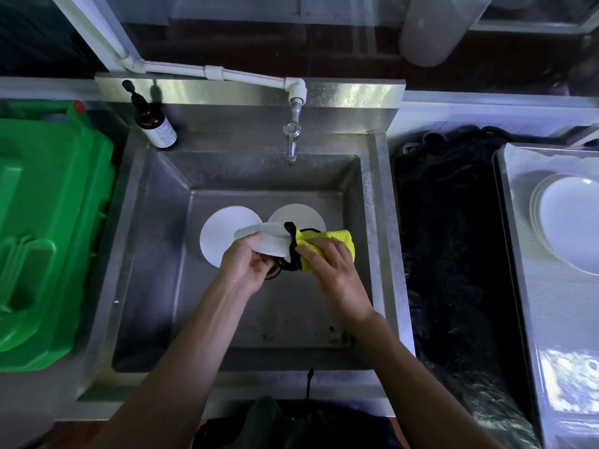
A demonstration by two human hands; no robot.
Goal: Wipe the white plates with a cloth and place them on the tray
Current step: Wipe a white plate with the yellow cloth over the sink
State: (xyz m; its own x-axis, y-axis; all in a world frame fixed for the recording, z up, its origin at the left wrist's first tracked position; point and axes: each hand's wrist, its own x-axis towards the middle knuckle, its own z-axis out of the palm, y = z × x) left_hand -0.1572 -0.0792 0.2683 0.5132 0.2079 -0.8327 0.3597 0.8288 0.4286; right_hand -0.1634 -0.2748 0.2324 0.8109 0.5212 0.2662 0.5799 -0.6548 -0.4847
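**Plate in hand, cloth working its edge**

Plate (270, 243) held over the sink (152, 254), tipped nearly edge-on to me, so only a pale sliver of it shows. The left hand (243, 267) grips it from below, fingers curled round the near rim. The right hand (330, 267) holds a yellow cloth (334, 243) with dark trim, bunched against the plate's right side, fingers closed over the fabric.

Two more plates (220, 234) lie flat on the sink floor just behind the hands, side by side; the left one is partly hidden by the held plate, the right one (296, 215) by the cloth. I'd say both are still waiting their turn.

Off to the right, past a dark mat (447, 238), sits the tray (518, 241), with a small stack of plates (570, 222) already on it. So the job looks partway through: some done, one being wiped, two left.

Wiping is the step in hand. Next, as I judge it, the cloth needs to pass over both faces, then the plate has to travel right, clear of the sink wall and across the mat, and settle squarely on the stack. The left hand's grip looks better placed for that carry, but a wet rim could slip.

A tap (291, 137) hangs over the back of the sink, a brown bottle (155, 124) at its left corner, a green bin (48, 228) beyond.
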